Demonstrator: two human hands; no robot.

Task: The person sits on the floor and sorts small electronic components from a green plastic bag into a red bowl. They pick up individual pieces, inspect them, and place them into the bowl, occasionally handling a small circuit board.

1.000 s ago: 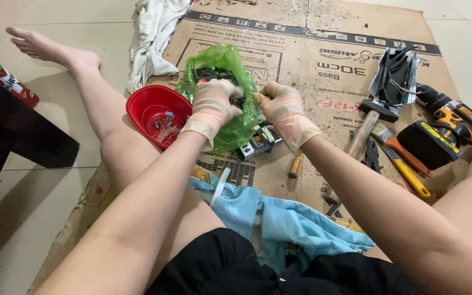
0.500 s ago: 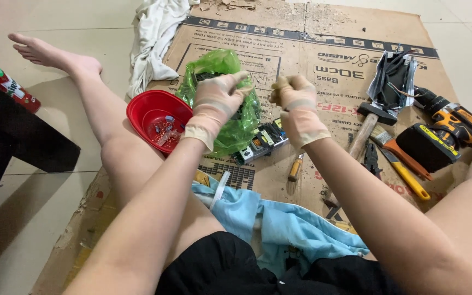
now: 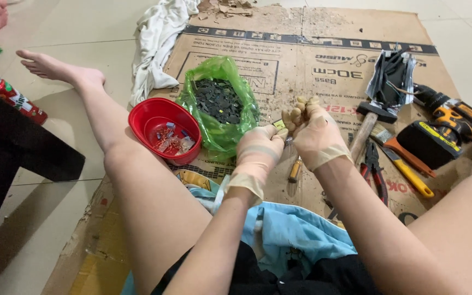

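Latex gloves: both hands wear thin beige ones; the left hand and right hand meet in front of the body, fingertips touching.
Fingers: the left fingers pinch a small dark piece with a yellowish edge, and the right fingers curl tight against it from the other side. What the piece is stays too small to tell.
Where the piece sits: held in the air between the two hands, above the cardboard sheet, just right of the green plastic bag.
Slip risk: in my judgement the pinch is narrow and the gloves are slack at the tips, so a hard pull could flick the piece out of the grip.
Cut risk: thin gloves give little guard if the piece has a sharp edge or snaps under the strain.
Below the hands: a screwdriver lies on the cardboard right under them; a dropped piece could land among the dust there and be hard to find.
Bag: it stands open and full of dark chips, near the left wrist; a jerk of the elbow could tip it.
Red bowl: it sits touching the bag and against the left leg, holding small reddish bits; a shift of the leg might upset it.
Further out: hammer, pliers and cordless drill lie to the right, apart from the hands.
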